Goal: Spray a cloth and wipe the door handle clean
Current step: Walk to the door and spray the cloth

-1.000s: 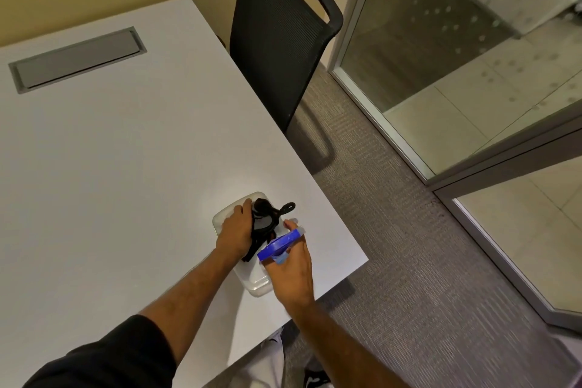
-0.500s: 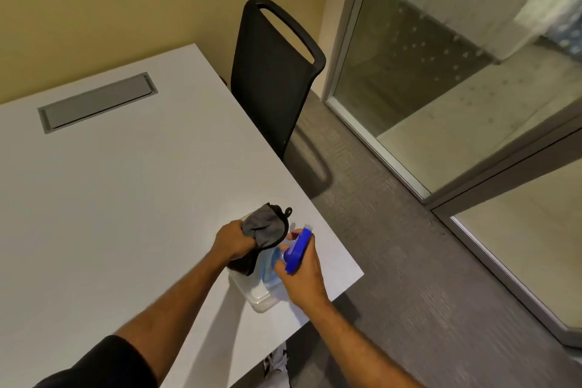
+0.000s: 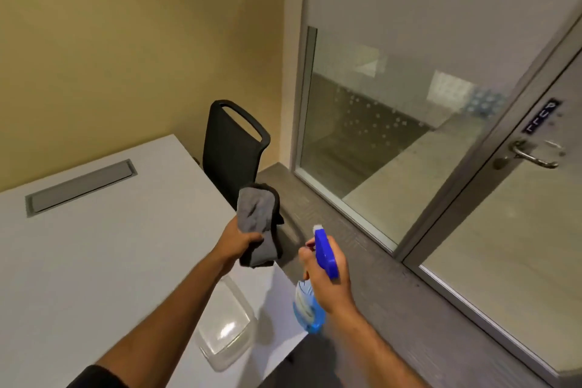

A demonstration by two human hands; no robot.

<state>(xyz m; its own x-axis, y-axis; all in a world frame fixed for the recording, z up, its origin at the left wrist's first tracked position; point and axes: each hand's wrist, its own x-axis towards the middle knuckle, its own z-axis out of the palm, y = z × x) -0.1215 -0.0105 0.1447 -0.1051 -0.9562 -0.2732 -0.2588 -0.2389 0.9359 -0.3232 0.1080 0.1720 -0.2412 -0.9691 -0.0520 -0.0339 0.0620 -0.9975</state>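
1. Holding both things up off the table right now: the left hand is clenched around a bunched grey cloth, and the right hand is wrapped round the neck of a blue spray bottle with a finger sitting up by the trigger. Can't tell if the trigger is being squeezed.

2. The bit that matters for the spray: the cloth sits up and to the left of the bottle, near it but not touching. The white nozzle tip points up and away from the person, so my guess is it needs swinging left toward the cloth before squeezing.

3. For the wipe after that: the door handle is far off to the upper right, on the glass door, well apart from both hands. It's a lever with its long axis roughly horizontal, free end pointing right. The right hand is the nearer one, but the cloth is in the left, so that arm would have to cross over, or the person steps closer.

4. Head count: one cloth, one spray bottle, one door handle, one clear plastic tub on the white table, one black chair.
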